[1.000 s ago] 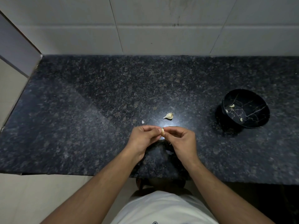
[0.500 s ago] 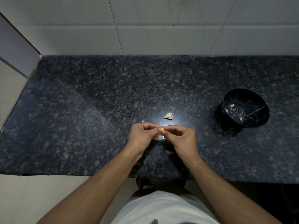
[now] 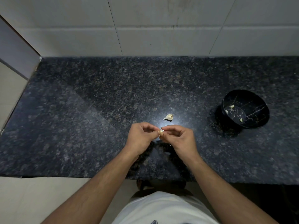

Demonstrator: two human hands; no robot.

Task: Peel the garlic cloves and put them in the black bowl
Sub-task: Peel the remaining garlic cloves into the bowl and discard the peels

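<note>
Head view, looking down on dark speckled granite worktop (image 3: 80, 126) backed by pale wall tiles (image 3: 161, 38).

Left hand (image 3: 140, 138) and right hand (image 3: 179, 139) held together just above worktop, near its front edge, well left of black bowl (image 3: 246, 94). Garlic clove (image 3: 161, 132) pinched between the two hands: left fingers (image 3: 149, 126) curled round its left side, right fingers (image 3: 171, 128) curled and pinching its right side and top. Only a small pale patch of clove showing between the fingertips; long axis and pointing direction cannot be told, too much covered. Thin pale shred hanging under right hand, too small to identify.

Second garlic piece (image 3: 168, 117) lying loose on worktop just beyond the hands, well left of bowl. Rounded bulk at right, thin tail tapering left and slightly toward the person; long axis roughly left-right along worktop. Skin apparently on, ribbed look, not certain.

Black bowl with pale crack-like veining, upright at right side of worktop, well apart from hands. Three small pale cloves inside: one (image 3: 232, 106) near far left of bowl floor, one (image 3: 226, 111) at left wall, one (image 3: 241, 119) nearer front. Too small to give axes.

Small pale flecks (image 3: 172, 108) on worktop beyond loose piece. White shirt (image 3: 161, 207) at bottom edge, both forearms bare.
</note>
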